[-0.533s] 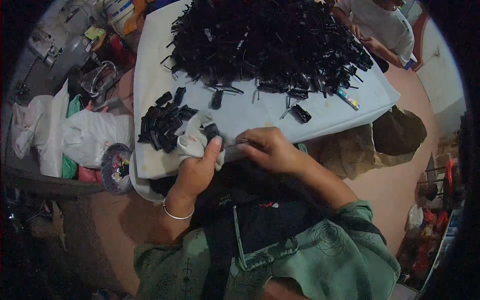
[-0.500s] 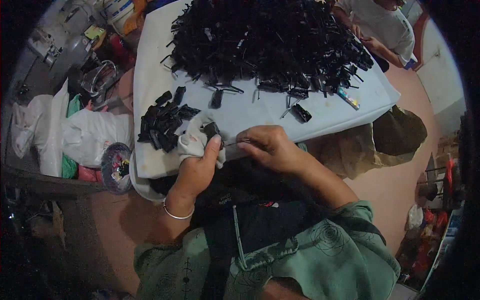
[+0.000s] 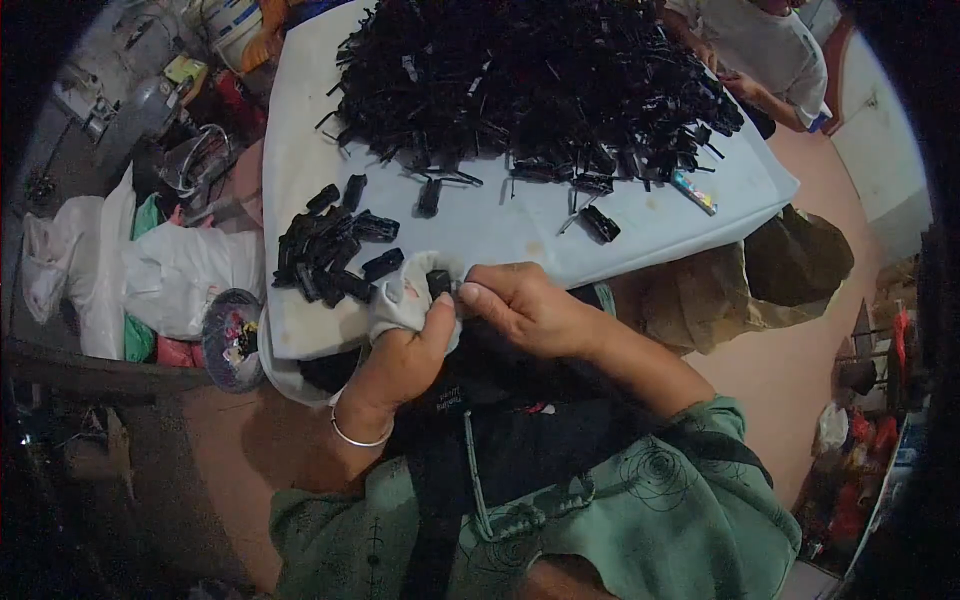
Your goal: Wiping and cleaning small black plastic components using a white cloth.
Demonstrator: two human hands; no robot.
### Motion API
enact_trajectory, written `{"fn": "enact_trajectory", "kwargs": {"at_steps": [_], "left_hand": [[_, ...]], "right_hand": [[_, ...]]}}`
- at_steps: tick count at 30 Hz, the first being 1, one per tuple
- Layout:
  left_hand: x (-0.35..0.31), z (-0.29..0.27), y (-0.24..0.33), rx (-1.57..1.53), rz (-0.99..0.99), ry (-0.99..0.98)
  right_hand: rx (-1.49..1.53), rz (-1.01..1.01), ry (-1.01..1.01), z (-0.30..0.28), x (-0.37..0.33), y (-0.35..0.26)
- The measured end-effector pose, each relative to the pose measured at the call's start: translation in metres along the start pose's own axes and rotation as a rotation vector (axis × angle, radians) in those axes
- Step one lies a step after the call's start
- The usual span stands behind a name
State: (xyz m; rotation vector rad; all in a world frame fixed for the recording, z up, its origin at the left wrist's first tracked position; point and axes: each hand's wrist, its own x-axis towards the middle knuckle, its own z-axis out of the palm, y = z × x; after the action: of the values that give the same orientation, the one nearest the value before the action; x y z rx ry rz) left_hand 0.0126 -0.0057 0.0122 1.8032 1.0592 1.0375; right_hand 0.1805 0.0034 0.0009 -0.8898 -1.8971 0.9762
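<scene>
My left hand (image 3: pixel 408 350), a bracelet on its wrist, is closed round a small black plastic part (image 3: pixel 438 283) near the table's front edge. A white cloth (image 3: pixel 396 302) covers its fingers behind the part. From the right, my right hand (image 3: pixel 530 308) meets the part with thumb and forefinger pinched together. What the pinch holds, if anything, is too small to make out. Beside the cloth lies a small heap of similar black parts (image 3: pixel 325 255) on the white-covered table (image 3: pixel 480 225).
A large pile of black plastic pieces (image 3: pixel 530 85) fills the table's far side, with a colourful tube-like item (image 3: pixel 693 192) at its edge. Another person (image 3: pixel 765 60) works at the far right. A bowl of scraps (image 3: pixel 233 345) and white bags (image 3: pixel 190 275) stand left; a brown sack (image 3: pixel 700 300) lies right.
My right hand has moved left, closing the gap to the black part. My left hand has shifted slightly right with the part and cloth, uncovering another black part beside the heap.
</scene>
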Motion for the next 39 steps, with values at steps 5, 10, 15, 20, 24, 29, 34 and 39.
{"fn": "enact_trajectory", "kwargs": {"at_steps": [5, 10, 15, 20, 24, 29, 34, 39], "left_hand": [[-0.009, 0.002, -0.016, 0.617, 0.209, -0.046], [-0.013, -0.010, -0.026, 1.449, 0.727, -0.078], [0.007, -0.025, 0.003, 0.488, 0.071, 0.025], [0.025, -0.051, 0.007, 0.845, 0.187, 0.186], [0.014, -0.045, -0.007, 0.622, 0.130, 0.207], [0.005, -0.027, -0.009, 0.133, -0.109, 0.254], [0.009, -0.027, -0.006, -0.222, -0.395, -0.215], [0.004, -0.003, 0.005, -0.435, -0.049, -0.307]], "right_hand": [[0.073, 0.136, -0.053, 0.009, 0.006, 0.000], [0.198, 0.161, 0.010, 0.030, 0.010, 0.011], [0.021, 0.094, -0.072, 0.016, 0.026, 0.014], [-0.652, 0.015, 0.051, 0.001, 0.063, 0.025], [-0.858, 0.211, -0.178, 0.001, 0.077, 0.023], [0.020, 0.010, -0.036, -0.017, 0.037, 0.023], [0.554, 0.198, -0.286, -0.021, 0.003, -0.002], [0.583, 0.237, -0.014, -0.015, -0.007, -0.007]]}}
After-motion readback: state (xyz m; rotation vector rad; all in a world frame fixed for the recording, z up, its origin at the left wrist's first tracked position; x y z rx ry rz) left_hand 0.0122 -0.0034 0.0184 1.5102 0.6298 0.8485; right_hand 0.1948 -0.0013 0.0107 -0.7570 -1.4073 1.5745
